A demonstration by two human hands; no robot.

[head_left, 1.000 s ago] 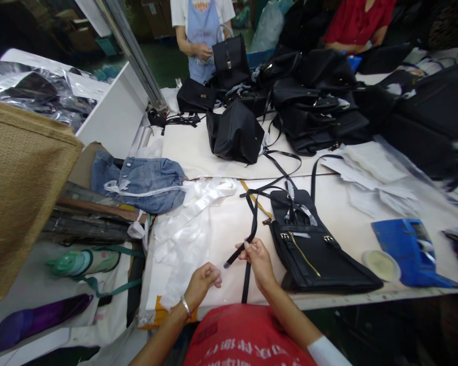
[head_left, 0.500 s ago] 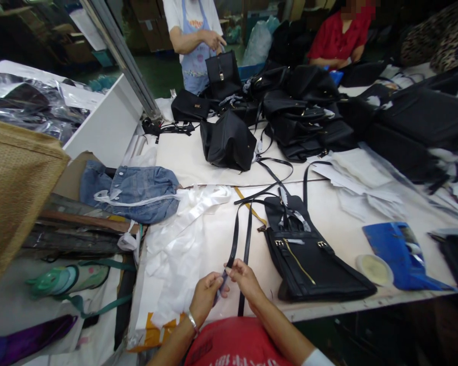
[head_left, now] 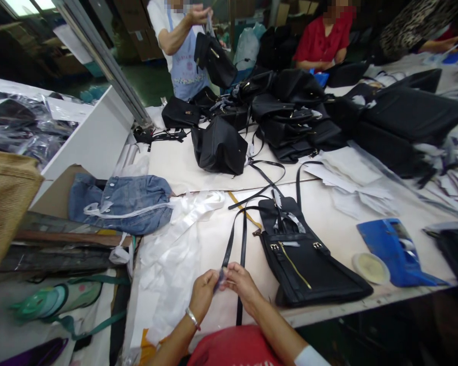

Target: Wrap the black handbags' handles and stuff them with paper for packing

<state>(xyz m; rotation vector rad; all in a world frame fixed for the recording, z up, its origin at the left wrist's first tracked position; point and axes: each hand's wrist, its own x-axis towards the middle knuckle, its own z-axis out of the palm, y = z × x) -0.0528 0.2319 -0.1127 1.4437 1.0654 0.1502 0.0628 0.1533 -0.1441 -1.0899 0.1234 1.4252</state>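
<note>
Close to the table's front edge, my left hand (head_left: 205, 292) pinches the end of a thin black strap (head_left: 228, 250), where a bit of translucent, bluish wrapping shows at the fingertips. My right hand (head_left: 244, 285) meets it there, thumb and fingers closed on the same strap end. From my hands the strap runs up toward a black backpack (head_left: 309, 267), which lies flat to the right with a gold zipper and buckles. A second strap (head_left: 243, 254) passes behind my right hand. The exact edge of the wrapping is hidden by my fingers.
White tissue strips (head_left: 171, 254) and a denim bag (head_left: 125, 203) lie left. On the right are a round tub (head_left: 371, 268), a blue holder (head_left: 385, 244) and white paper sheets (head_left: 351, 168). Several black bags (head_left: 221, 147) fill the far side, where a co-worker (head_left: 187, 61) stands.
My fingertips have drawn closer together around the strap end. Across the table, the co-worker has raised a black bag and tilted it. The whole view has shifted slightly.
</note>
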